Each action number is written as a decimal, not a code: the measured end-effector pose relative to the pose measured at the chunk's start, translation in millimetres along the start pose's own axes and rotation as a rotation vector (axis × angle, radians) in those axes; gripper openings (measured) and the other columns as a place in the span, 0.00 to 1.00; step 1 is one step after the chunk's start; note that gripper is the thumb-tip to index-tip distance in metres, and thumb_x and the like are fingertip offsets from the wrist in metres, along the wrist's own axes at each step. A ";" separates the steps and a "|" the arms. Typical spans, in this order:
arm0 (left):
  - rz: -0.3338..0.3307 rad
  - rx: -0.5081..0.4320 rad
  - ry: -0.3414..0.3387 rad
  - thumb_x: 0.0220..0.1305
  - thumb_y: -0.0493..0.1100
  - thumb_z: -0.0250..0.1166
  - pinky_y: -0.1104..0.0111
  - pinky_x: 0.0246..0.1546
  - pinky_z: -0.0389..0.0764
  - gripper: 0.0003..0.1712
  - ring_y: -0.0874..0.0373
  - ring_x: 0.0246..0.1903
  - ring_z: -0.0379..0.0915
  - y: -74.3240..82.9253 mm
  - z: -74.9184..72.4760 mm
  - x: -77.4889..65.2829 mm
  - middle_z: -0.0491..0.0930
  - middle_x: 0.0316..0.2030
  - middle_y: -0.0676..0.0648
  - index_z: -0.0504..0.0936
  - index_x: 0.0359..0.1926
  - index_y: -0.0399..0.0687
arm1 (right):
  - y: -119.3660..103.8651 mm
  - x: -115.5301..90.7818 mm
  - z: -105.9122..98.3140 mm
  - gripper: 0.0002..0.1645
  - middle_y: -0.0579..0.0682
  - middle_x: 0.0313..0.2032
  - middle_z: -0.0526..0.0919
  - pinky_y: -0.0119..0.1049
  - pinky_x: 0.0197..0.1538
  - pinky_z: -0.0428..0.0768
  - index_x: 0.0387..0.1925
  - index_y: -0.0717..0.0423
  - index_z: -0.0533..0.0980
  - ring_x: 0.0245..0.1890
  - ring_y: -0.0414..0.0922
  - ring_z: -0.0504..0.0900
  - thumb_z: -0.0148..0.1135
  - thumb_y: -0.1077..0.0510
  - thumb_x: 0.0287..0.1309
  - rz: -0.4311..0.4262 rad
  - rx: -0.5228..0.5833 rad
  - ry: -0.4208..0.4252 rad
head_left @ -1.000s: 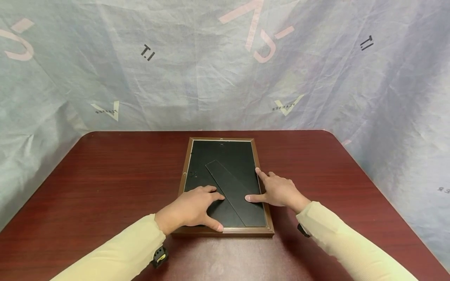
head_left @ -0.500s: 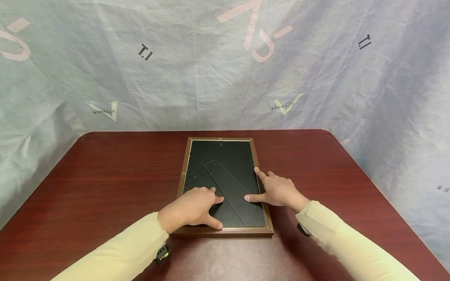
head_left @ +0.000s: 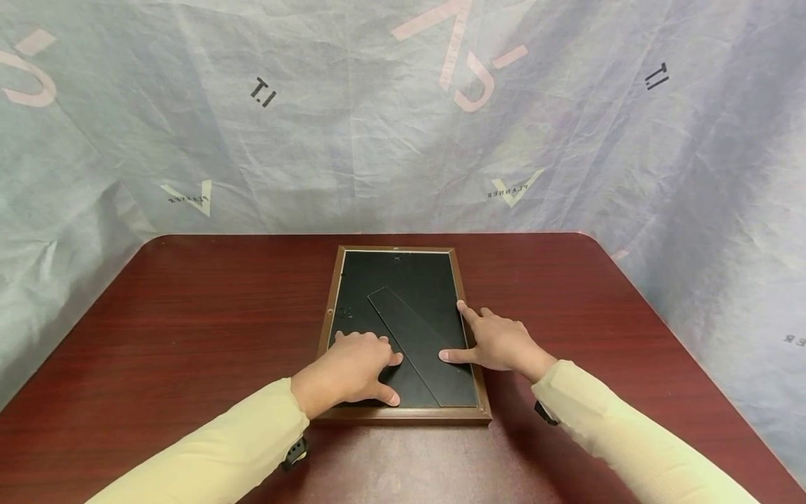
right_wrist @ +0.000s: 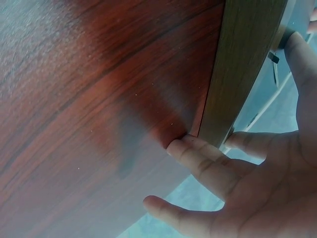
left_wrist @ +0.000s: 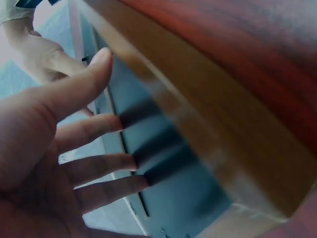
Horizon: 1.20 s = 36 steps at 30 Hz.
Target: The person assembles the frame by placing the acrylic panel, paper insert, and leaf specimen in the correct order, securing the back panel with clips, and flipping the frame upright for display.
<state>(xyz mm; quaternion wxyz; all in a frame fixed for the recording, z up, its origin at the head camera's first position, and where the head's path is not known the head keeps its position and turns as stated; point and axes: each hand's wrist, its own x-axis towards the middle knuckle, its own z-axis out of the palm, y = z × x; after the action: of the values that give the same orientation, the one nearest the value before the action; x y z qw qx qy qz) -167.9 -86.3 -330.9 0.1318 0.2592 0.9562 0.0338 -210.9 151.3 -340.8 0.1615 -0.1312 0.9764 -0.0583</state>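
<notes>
A brown picture frame (head_left: 415,416) lies back side up on the table, showing its black backing board (head_left: 409,269). The flat easel leg (head_left: 403,329) runs diagonally across that board. Over the lower left of the backing is my left hand (head_left: 352,367), thumb spread from the fingers near the bottom border. In the left wrist view its fingers (left_wrist: 94,171) reach out loosely, casting shadows on the board. My right hand (head_left: 500,343) rests at the right border, thumb on the backing and index fingertip on the border. Other right fingers (right_wrist: 203,166) reach down beside the frame to the tabletop.
A dark red wooden table (head_left: 208,301) with rounded far corners carries the frame. Behind it and along both sides hangs a pale printed cloth (head_left: 352,126). Both forearms wear cream sleeves (head_left: 214,444) with dark bands at the wrists.
My left hand has slid slightly right, and its thumb has moved from the bottom border up onto the backing. The right hand and the frame stay in place.
</notes>
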 end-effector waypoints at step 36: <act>-0.005 -0.281 0.116 0.69 0.48 0.69 0.47 0.59 0.74 0.23 0.41 0.62 0.73 -52.2 -14.8 -3.8 0.77 0.62 0.40 0.78 0.61 0.47 | -0.3 -1.5 1.3 0.64 0.73 0.70 0.64 0.66 0.54 0.75 0.80 0.58 0.52 0.57 0.68 0.79 0.65 0.26 0.56 -0.013 0.009 0.006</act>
<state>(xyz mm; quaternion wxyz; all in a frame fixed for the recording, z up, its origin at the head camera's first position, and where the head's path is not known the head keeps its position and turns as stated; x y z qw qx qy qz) -194.2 -133.3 -322.7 0.1116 0.2336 0.9486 0.1820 -209.1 151.3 -341.5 0.1585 -0.1369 0.9757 -0.0642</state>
